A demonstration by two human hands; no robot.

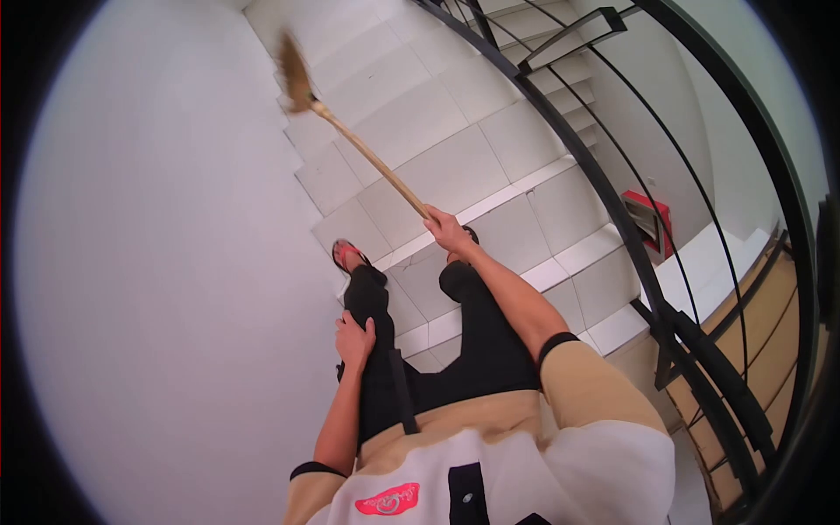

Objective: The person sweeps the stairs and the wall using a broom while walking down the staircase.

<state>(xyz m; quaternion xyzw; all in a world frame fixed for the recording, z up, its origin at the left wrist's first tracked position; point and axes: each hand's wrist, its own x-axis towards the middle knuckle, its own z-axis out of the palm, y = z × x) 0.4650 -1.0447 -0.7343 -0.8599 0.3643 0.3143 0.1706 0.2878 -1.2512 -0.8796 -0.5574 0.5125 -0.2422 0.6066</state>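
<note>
Far left of the railing, the broom head is only a brown blur, and its bristles are impossible to tell. The near end of the stick is hidden inside the right hand. The red box shows only partly behind the railing.

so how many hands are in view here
2. The right hand is shut around the broom handle, out over the steps. The left hand rests on the black trouser leg, nearer the body. No others show.
</note>
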